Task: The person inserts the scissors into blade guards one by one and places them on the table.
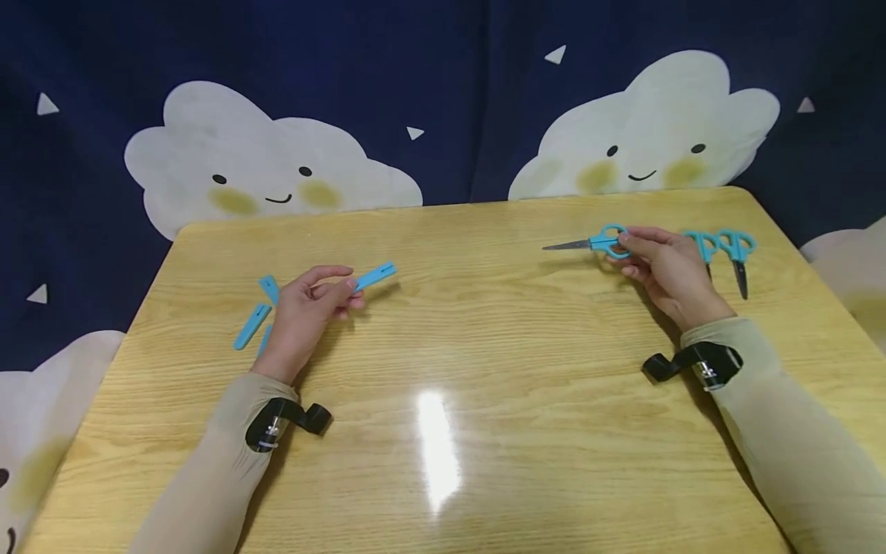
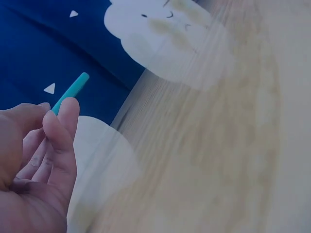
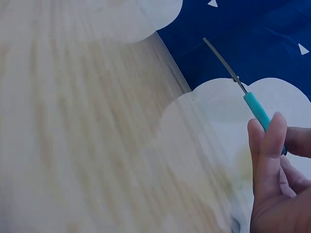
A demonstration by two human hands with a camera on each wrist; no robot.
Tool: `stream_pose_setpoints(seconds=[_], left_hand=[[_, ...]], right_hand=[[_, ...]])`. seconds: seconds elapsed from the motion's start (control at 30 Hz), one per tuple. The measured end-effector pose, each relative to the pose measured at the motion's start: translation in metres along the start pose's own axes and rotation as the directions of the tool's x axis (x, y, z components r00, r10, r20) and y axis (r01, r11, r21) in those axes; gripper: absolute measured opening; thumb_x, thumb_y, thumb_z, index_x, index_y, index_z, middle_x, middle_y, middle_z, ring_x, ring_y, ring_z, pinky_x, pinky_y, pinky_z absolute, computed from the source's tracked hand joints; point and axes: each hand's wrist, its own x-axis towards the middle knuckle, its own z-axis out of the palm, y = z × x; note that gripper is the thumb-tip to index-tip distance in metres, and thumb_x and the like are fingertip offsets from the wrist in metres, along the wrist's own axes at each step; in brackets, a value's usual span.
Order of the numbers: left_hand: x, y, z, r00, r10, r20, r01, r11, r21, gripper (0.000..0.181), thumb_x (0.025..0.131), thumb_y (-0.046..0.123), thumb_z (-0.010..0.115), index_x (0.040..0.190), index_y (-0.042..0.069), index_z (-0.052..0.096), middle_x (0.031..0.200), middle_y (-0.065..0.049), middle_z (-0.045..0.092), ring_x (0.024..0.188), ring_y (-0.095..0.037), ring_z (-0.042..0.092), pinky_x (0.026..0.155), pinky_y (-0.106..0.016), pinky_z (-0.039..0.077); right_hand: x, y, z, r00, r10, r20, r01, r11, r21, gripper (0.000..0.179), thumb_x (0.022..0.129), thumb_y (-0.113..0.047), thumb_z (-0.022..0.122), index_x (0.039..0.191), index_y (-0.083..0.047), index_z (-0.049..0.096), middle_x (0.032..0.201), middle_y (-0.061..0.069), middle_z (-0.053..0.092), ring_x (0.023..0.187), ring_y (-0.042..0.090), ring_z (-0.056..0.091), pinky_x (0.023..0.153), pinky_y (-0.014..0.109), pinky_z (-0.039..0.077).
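Left hand: your thumb and fingers pinch one end of a blue cover, whose slotted end juts past the fingertips. Right hand: your thumb and fingers pinch the handle of the scissors – blades ahead of the fingertips, tip towards the left hand, well apart from it.

Risks, as judged: the scissors are held only at the handle, so a slipping thumb would let the tip swing. Bringing the hands together with the cover tilted could send the tip past it, into your left fingers. Lowering the right hand might catch the spare scissors beyond its knuckles; dropping the left could scatter the loose covers beside it – one partly hidden.
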Motion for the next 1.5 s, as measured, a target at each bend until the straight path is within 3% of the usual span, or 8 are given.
stream_pose_setpoints(seconds=[0.2,0.5,0.73,1.13,1.5], left_hand=[[0.008,0.001,0.01,1.0,0.021,0.003,-0.021,1.0,-0.024,0.038,0.09,0.031,0.07,0.113,0.002,0.064,0.088,-0.002,0.077,0.077,-0.009,0.073,0.065,-0.021,0.056],[0.015,0.0,0.014,1.0,0.026,-0.011,-0.026,0.998,-0.059,0.036,0.09,0.03,0.069,0.113,0.002,0.065,0.09,-0.005,0.077,0.076,-0.009,0.073,0.064,-0.02,0.055],[0.019,-0.003,0.018,0.999,0.036,-0.019,-0.037,0.996,-0.085,0.033,0.091,0.028,0.069,0.111,0.002,0.067,0.088,-0.002,0.076,0.075,-0.008,0.073,0.064,-0.019,0.055],[0.03,-0.003,0.026,0.997,0.061,-0.037,-0.066,0.987,-0.146,0.034,0.09,0.027,0.07,0.11,0.001,0.067,0.084,0.002,0.076,0.072,-0.007,0.072,0.061,-0.018,0.054],[0.037,-0.003,0.038,0.993,0.101,-0.057,-0.11,0.975,-0.194,0.034,0.09,0.025,0.07,0.109,-0.003,0.066,0.082,0.0,0.076,0.069,-0.008,0.072,0.059,-0.018,0.052]], right_hand=[[0.003,-0.003,0.004,0.999,-0.039,0.02,0.038,0.998,0.06,0.041,0.082,-0.021,0.078,0.117,-0.005,0.064,0.087,0.001,0.077,0.078,0.016,0.075,0.054,0.018,0.054],[0.011,-0.001,0.017,0.997,-0.054,0.062,0.046,0.991,0.126,0.025,0.085,-0.013,0.075,0.107,-0.004,0.065,0.086,0.004,0.076,0.074,0.017,0.073,0.053,0.019,0.053],[0.015,0.001,0.034,0.997,-0.066,0.043,0.057,0.983,0.174,0.019,0.085,-0.011,0.074,0.101,-0.004,0.067,0.083,0.004,0.076,0.069,0.016,0.071,0.052,0.018,0.052],[0.018,0.009,0.053,0.997,-0.078,0.025,0.073,0.985,0.157,0.02,0.089,-0.011,0.07,0.105,-0.001,0.066,0.081,0.004,0.075,0.069,0.013,0.072,0.05,0.017,0.051],[0.018,0.01,0.065,0.998,-0.063,0.026,0.058,0.987,0.148,0.011,0.091,-0.011,0.068,0.099,-0.004,0.067,0.078,0.003,0.075,0.07,0.013,0.073,0.049,0.016,0.051]])
